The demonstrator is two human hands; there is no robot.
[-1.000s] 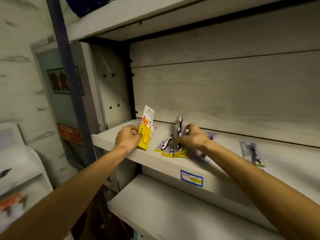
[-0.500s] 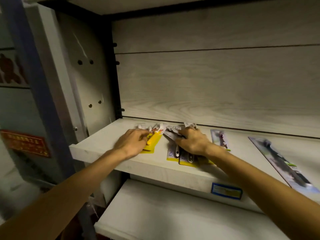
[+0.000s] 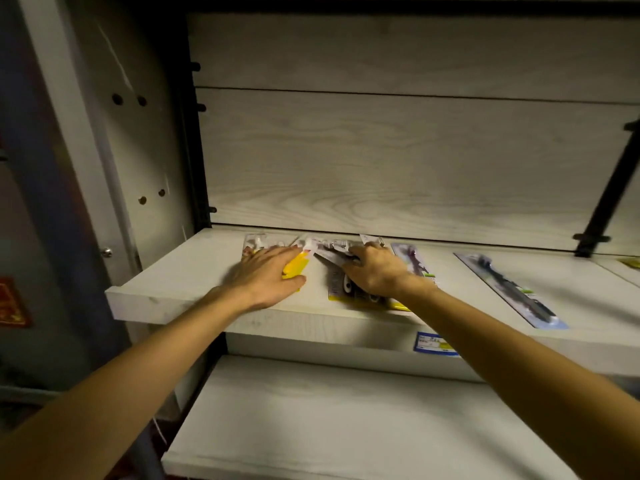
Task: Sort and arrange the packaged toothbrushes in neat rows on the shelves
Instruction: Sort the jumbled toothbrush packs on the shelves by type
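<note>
On the pale wooden shelf [image 3: 166,296] my left hand [image 3: 266,275] lies flat with straight fingers on a yellow toothbrush pack [image 3: 298,266]. My right hand [image 3: 374,271] rests on a small pile of grey-and-yellow toothbrush packs [image 3: 337,289], its fingers bent over their far ends. Another pack [image 3: 414,259] lies flat just right of that hand. A long dark pack [image 3: 509,289] lies farther right, angled toward the front edge.
A blue price label [image 3: 434,344] sticks to the shelf's front edge. A lower shelf [image 3: 311,410] juts out beneath. A black bracket [image 3: 602,202] stands at the back right, and a yellow item [image 3: 630,261] shows at the right edge.
The yellow pack stood upright in my left hand; now it lies flat under that hand. The packs under my right hand have also gone down flat. The view has moved closer.
</note>
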